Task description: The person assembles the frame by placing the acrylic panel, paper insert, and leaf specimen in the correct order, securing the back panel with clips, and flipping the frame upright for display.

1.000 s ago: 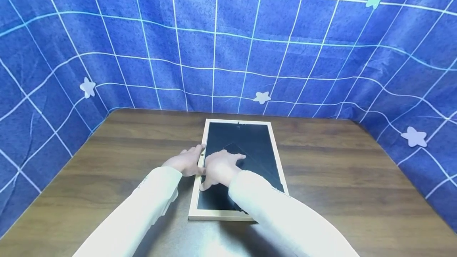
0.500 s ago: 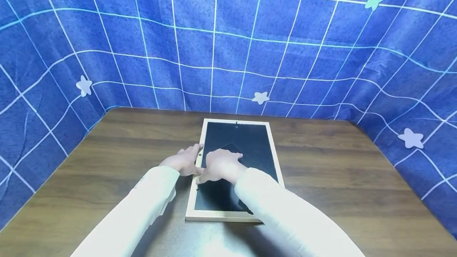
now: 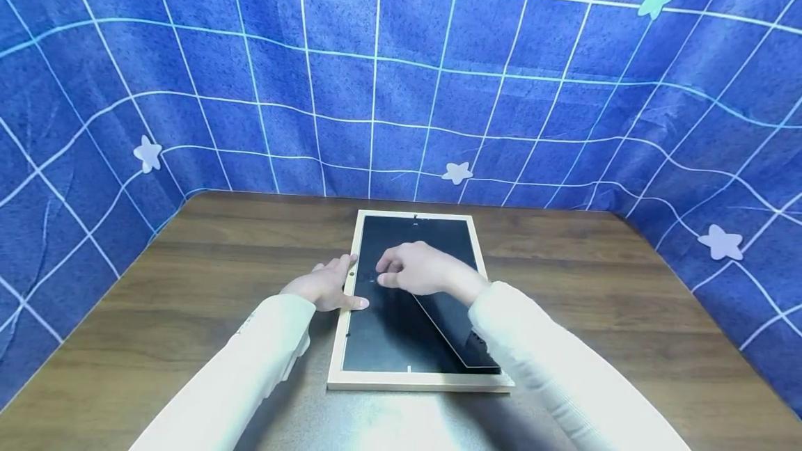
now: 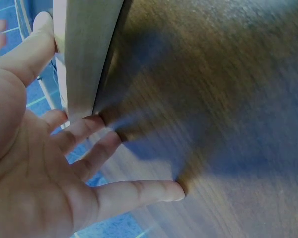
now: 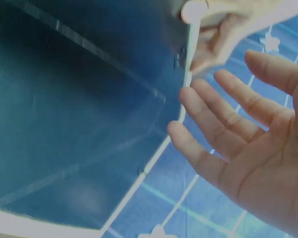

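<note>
A picture frame (image 3: pixel 338 367) with a pale wooden rim lies back up, showing its black backing board (image 3: pixel 382 343). A black stand leg (image 3: pixel 454 329) lies slantwise over the board at lower right, its long edge slightly raised. My left hand (image 3: pixel 322 287) steadies the left side, thumb laid over the rim. In the left wrist view its fingers (image 4: pixel 144 193) spread straight onto the tabletop beside the rim. Over the board's middle is my right hand (image 3: pixel 416 268); in the right wrist view its fingers (image 5: pixel 198 153) are loosely extended with nothing between them.
The frame rests on a brown wood-grain table (image 3: pixel 595 312). Behind and at both sides hangs a blue curtain (image 3: pixel 313 75) with white grid lines and star shapes. A small metal fastener (image 5: pixel 177 60) sits near the frame's edge in the right wrist view.
My right hand has lifted from the frame's left side and moved right and up, uncovering the left thumb and more of the stand leg. The left hand stays put.
</note>
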Demonstrator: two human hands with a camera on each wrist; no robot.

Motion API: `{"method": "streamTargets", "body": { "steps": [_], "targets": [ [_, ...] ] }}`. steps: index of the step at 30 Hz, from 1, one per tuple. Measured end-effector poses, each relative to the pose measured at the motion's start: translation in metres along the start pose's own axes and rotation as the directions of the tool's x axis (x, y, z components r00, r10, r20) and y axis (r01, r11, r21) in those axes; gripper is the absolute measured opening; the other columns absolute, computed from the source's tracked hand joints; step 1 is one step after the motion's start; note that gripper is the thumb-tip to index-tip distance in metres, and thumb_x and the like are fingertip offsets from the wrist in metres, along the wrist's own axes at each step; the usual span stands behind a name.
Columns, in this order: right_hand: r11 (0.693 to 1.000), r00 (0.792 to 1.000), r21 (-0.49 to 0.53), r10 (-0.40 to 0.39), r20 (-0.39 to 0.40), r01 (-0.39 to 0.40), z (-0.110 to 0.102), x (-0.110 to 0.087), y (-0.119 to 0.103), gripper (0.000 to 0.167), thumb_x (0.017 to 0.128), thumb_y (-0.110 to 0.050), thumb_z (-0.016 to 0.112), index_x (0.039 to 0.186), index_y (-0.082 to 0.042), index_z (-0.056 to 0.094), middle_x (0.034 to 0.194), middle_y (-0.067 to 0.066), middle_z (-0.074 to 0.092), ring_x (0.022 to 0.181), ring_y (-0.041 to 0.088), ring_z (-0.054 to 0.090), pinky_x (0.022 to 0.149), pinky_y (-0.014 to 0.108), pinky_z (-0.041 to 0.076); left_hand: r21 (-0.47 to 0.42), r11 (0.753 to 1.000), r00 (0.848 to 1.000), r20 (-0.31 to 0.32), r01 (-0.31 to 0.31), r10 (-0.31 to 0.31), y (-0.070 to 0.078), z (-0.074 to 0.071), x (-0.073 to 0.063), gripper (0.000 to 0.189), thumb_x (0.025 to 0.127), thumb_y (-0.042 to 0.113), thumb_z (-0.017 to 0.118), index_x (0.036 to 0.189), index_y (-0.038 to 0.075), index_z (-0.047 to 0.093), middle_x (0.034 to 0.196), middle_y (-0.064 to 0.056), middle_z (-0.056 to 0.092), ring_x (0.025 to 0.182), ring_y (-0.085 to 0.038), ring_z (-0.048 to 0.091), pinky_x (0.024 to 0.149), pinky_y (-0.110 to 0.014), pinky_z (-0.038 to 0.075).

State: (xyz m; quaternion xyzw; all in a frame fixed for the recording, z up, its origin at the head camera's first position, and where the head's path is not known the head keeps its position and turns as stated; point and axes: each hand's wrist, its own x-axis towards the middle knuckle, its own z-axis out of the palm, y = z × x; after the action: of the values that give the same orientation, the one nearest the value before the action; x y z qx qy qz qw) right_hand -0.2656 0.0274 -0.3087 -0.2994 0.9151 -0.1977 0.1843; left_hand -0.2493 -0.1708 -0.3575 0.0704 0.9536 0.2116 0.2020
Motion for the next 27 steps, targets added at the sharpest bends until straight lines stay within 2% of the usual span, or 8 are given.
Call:
{"method": "streamTargets", "body": {
  "steps": [4, 8, 11, 13, 15, 19, 23, 27],
  "targets": [
    [0.999, 0.998, -0.026, 0.027, -0.065, -0.029, -0.011, -0.003, 0.016, 0.026, 0.102, -0.017, 0.06, 0.124, -0.007, 0.07, 0.104, 0.002, 0.074, 0.095, 0.016, 0.067, 0.092, 0.039, 0.053, 0.009, 1.0, 1.0, -0.017, -0.016, 0.016, -0.001, 0.001, 0.0, 0.092, 0.093, 0.041, 0.074, 0.159, 0.004, 0.023, 0.16, -0.029, 0.027, 0.145, -0.053, 0.025, 0.111, -0.068, 0.031],
    [0.996, 0.994, -0.051, 0.068, -0.091, -0.073, -0.015, -0.003, 0.034, 0.026, 0.101, -0.013, 0.059, 0.123, -0.006, 0.07, 0.102, 0.003, 0.073, 0.096, 0.019, 0.067, 0.092, 0.039, 0.053, 0.014, 1.0, 0.999, -0.023, -0.023, 0.023, -0.002, 0.001, 0.0, 0.092, 0.092, 0.04, 0.075, 0.159, 0.003, 0.024, 0.16, -0.029, 0.028, 0.144, -0.053, 0.026, 0.111, -0.067, 0.031],
    [0.99, 0.99, -0.09, 0.102, -0.1, -0.111, -0.013, 0.001, 0.048, 0.028, 0.099, -0.016, 0.064, 0.124, -0.004, 0.069, 0.086, 0.001, 0.071, 0.094, 0.02, 0.067, 0.093, 0.039, 0.052, 0.006, 1.0, 0.999, -0.027, -0.024, 0.024, -0.001, 0.001, -0.001, 0.091, 0.092, 0.04, 0.075, 0.159, 0.003, 0.024, 0.16, -0.029, 0.028, 0.144, -0.053, 0.026, 0.111, -0.067, 0.031],
    [0.982, 0.986, -0.121, 0.131, -0.107, -0.144, -0.01, 0.004, 0.057, 0.032, 0.095, -0.017, 0.07, 0.125, -0.005, 0.068, 0.082, 0.002, 0.068, 0.093, 0.021, 0.066, 0.093, 0.04, 0.052, 0.003, 1.0, 0.999, -0.03, -0.024, 0.024, 0.0, 0.001, -0.002, 0.091, 0.092, 0.039, 0.075, 0.158, 0.003, 0.025, 0.16, -0.029, 0.029, 0.145, -0.053, 0.026, 0.112, -0.066, 0.031],
    [0.974, 0.981, -0.147, 0.156, -0.113, -0.172, -0.007, 0.007, 0.063, 0.037, 0.093, -0.018, 0.074, 0.127, -0.005, 0.067, 0.085, 0.004, 0.068, 0.095, 0.023, 0.066, 0.094, 0.04, 0.052, 0.001, 1.0, 0.999, -0.032, -0.015, 0.015, 0.0, 0.002, -0.003, 0.091, 0.092, 0.039, 0.075, 0.159, 0.004, 0.025, 0.16, -0.027, 0.029, 0.145, -0.051, 0.027, 0.111, -0.066, 0.031],
    [0.964, 0.973, -0.162, 0.189, -0.132, -0.21, -0.005, 0.011, 0.07, 0.044, 0.09, -0.019, 0.077, 0.13, -0.005, 0.064, 0.104, 0.012, 0.071, 0.102, 0.028, 0.066, 0.095, 0.042, 0.052, -0.001, 1.0, 0.999, -0.034, -0.007, 0.007, 0.0, 0.003, -0.002, 0.091, 0.092, 0.04, 0.076, 0.159, 0.005, 0.025, 0.16, -0.026, 0.029, 0.145, -0.051, 0.026, 0.112, -0.066, 0.031],
    [0.961, 0.968, -0.158, 0.206, -0.145, -0.229, -0.006, 0.017, 0.074, 0.049, 0.09, -0.021, 0.079, 0.133, -0.004, 0.062, 0.11, 0.015, 0.071, 0.106, 0.029, 0.066, 0.097, 0.043, 0.052, 0.001, 1.0, 0.999, -0.04, -0.014, 0.014, 0.0, 0.002, -0.002, 0.092, 0.091, 0.04, 0.076, 0.159, 0.005, 0.025, 0.16, -0.027, 0.029, 0.145, -0.053, 0.025, 0.111, -0.067, 0.031],
    [0.96, 0.967, -0.14, 0.227, -0.119, -0.243, -0.01, 0.024, 0.075, 0.06, 0.088, -0.021, 0.082, 0.14, -0.006, 0.058, 0.113, 0.015, 0.07, 0.108, 0.028, 0.065, 0.098, 0.042, 0.051, -0.004, 1.0, 0.999, -0.041, -0.012, 0.011, 0.0, 0.002, -0.002, 0.092, 0.091, 0.039, 0.077, 0.159, 0.004, 0.025, 0.16, -0.026, 0.03, 0.145, -0.052, 0.026, 0.112, -0.066, 0.031]
  ]
}}
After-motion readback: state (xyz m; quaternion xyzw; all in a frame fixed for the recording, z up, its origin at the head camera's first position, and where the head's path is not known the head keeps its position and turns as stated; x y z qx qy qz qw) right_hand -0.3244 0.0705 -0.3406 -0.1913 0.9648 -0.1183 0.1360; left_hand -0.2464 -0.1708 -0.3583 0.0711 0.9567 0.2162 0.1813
